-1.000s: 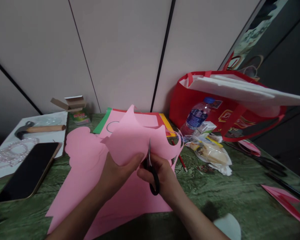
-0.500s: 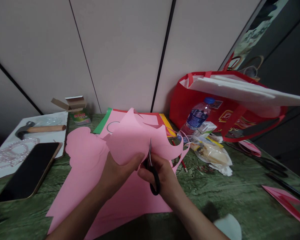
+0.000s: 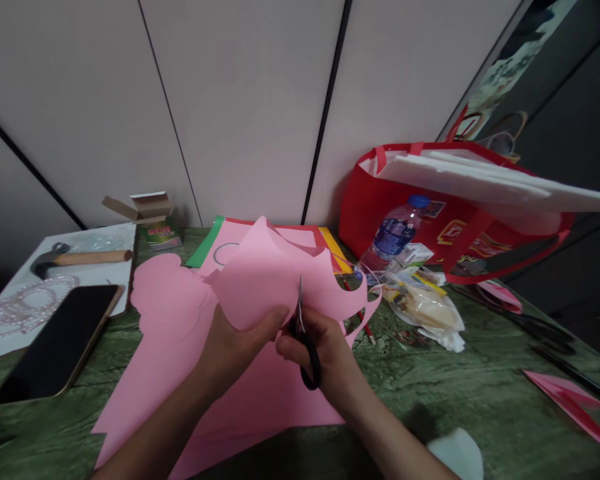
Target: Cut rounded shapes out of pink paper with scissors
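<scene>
A sheet of pink paper (image 3: 263, 280) is held up over the table, its right side cut into curved strips. My left hand (image 3: 235, 353) grips its near edge, thumb on top and the other fingers hidden beneath. In my right hand (image 3: 327, 347) is a pair of black-handled scissors (image 3: 310, 363), with my fingers through the loops. The blades point away from me and lie at the paper, near my left thumb. Under both hands lie more pink sheets (image 3: 260, 413). Another pink piece with a scalloped edge (image 3: 165, 293) rests to the left.
At left are a phone (image 3: 60, 343), a hammer (image 3: 90, 258), strings of clear beads (image 3: 25, 307) and a small opened box (image 3: 160, 230). A water bottle (image 3: 395, 230), a plastic packet (image 3: 425, 303) and a red bag (image 3: 360, 200) stand right. A red pencil (image 3: 369, 332) lies near the paper.
Very little differs. The curled pink strip at the paper's right edge has shifted slightly; both hands and the scissors are almost where they were.
</scene>
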`<control>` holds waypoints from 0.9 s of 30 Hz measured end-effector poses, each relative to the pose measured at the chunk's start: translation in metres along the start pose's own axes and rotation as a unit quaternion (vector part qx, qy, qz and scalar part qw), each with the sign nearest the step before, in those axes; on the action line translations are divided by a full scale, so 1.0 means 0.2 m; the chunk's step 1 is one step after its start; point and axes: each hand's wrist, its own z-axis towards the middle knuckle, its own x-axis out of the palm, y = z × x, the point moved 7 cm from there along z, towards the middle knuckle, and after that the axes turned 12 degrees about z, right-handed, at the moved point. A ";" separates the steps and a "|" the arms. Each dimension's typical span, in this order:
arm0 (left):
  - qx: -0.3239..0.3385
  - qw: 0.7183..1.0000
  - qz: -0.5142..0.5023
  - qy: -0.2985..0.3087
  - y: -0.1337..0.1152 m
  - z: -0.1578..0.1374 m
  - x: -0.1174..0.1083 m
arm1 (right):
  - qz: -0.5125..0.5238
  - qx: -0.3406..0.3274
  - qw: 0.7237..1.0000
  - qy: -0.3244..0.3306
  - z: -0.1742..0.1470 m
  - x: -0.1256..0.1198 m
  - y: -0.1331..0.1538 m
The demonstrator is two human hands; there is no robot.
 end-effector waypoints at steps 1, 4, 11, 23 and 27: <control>0.003 1.000 0.004 0.008 0.00 0.00 0.00 | -0.001 0.002 1.000 0.000 0.00 0.00 0.00; 0.004 1.000 0.003 0.012 0.00 0.01 0.00 | -0.007 0.005 1.000 -0.002 0.00 0.00 0.01; -0.009 1.000 -0.003 0.009 -0.01 0.00 -0.01 | -0.024 0.001 1.000 -0.008 0.00 0.00 0.00; 0.022 0.999 0.038 0.001 0.04 0.03 -0.02 | -0.030 -0.002 0.999 -0.018 0.00 -0.01 0.01; 0.025 0.999 0.042 -0.003 0.05 0.03 -0.02 | -0.035 -0.008 0.999 -0.008 0.00 -0.01 0.00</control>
